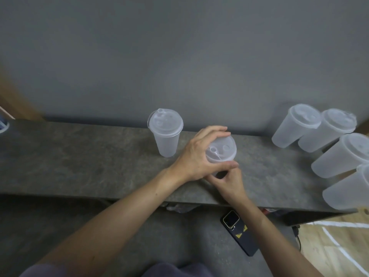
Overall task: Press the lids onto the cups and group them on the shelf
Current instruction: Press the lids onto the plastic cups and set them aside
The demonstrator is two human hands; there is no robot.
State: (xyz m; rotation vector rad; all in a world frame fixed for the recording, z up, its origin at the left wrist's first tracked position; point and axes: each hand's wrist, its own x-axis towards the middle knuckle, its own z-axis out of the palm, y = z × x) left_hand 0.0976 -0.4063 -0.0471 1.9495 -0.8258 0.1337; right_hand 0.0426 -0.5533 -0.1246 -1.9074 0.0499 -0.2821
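A translucent plastic cup with a lid [221,150] stands mid-shelf on the dark stone shelf [89,156]. My left hand [201,154] curls over its lid rim from the left, fingers on the far edge and thumb on the near edge. Lower down, my right hand [229,182] grips the cup's body, which is mostly hidden. Another lidded cup [165,132] stands upright just to the left, apart from my hands. Several lidded cups [323,136] stand grouped at the shelf's right end.
A grey wall rises behind the shelf. Below the shelf's front edge, a dark phone [239,232] lies on a lower grey surface. Wooden flooring [339,246] with white lines shows at the lower right. A wooden edge is at the far left.
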